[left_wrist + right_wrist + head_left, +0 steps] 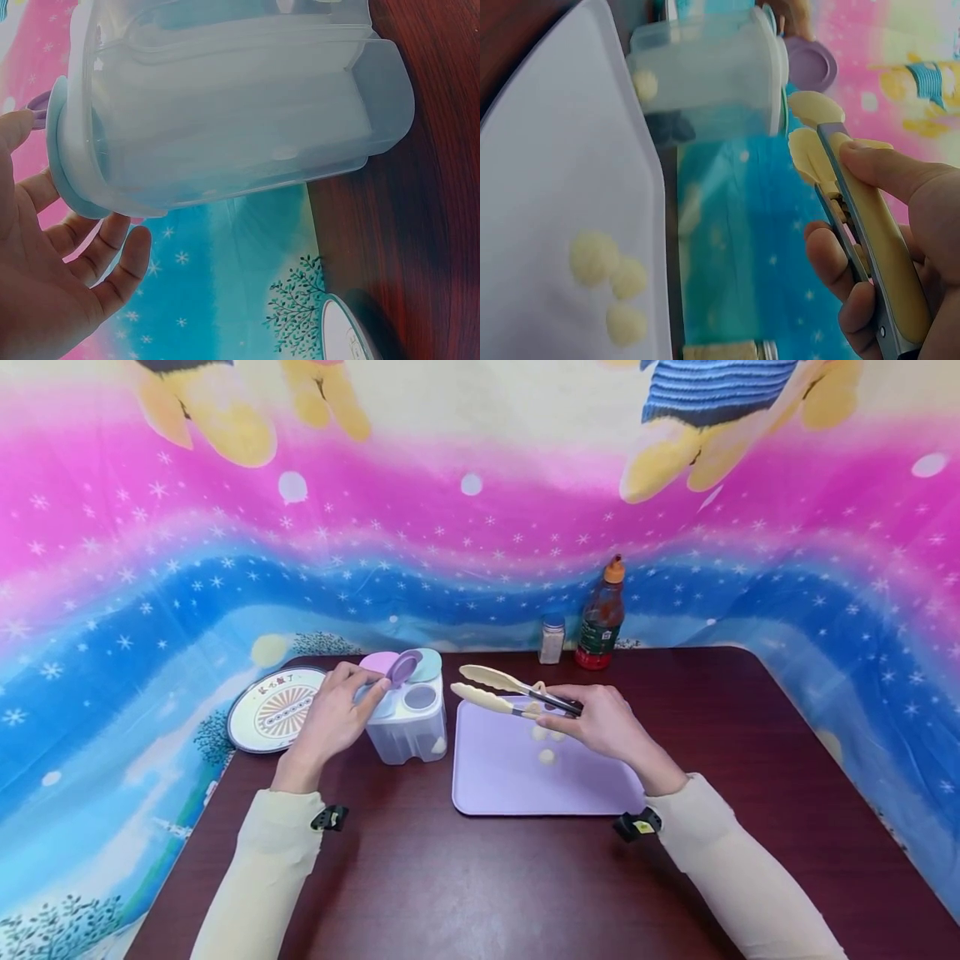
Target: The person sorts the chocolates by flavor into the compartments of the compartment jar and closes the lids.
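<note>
My left hand (335, 714) is at the top of a clear storage box (408, 743) with round coloured lids. Its thumb and fingertips pinch the edge of the purple lid (403, 668), which stands tilted up over a round opening. My right hand (600, 718) grips a pair of tongs (517, 693) with cream heads and dark handles. The tong heads are apart with nothing between them, pointing left toward the box above the tray's far left corner. Several small pale round pieces (594, 259) lie on the lilac tray (517, 789). One pale piece (645, 86) shows low inside the box.
A patterned plate (258, 727) lies left of the box, partly behind my left hand. At the back of the dark wooden table (465, 885) stand a small blue-capped jar (551, 642) and a red sauce bottle (600, 622). A printed cloth (480, 527) hangs behind the table.
</note>
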Demonstrator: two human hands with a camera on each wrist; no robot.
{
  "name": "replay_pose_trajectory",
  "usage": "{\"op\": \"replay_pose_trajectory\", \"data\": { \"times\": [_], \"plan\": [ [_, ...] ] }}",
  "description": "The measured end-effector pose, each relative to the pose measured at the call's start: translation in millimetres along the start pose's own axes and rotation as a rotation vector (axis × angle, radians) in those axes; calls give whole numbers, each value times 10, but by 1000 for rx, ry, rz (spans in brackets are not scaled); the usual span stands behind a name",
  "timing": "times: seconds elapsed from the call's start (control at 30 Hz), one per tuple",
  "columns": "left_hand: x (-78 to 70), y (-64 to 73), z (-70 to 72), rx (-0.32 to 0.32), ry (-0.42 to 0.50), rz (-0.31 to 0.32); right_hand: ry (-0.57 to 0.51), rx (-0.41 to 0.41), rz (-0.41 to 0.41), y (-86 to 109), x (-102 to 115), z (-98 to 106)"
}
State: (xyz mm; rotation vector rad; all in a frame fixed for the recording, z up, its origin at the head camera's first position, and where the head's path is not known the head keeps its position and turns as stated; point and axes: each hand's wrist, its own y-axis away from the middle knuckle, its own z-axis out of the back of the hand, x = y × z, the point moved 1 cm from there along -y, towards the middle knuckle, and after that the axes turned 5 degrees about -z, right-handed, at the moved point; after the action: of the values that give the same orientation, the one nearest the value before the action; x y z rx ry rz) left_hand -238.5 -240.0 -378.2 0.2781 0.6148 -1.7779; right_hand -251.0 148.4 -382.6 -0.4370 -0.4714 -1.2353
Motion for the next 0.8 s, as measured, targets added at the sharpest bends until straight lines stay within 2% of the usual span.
{"op": "replay_pose_trajectory", "data": {
  "times": [0.33,0.8],
  "plan": [
    [0,-8,4,1,-2,1,31,1,-57,63,-365,88],
    [9,-10,-2,-5,-1,-7,133,18,-87,165,-727,102]
  ]
}}
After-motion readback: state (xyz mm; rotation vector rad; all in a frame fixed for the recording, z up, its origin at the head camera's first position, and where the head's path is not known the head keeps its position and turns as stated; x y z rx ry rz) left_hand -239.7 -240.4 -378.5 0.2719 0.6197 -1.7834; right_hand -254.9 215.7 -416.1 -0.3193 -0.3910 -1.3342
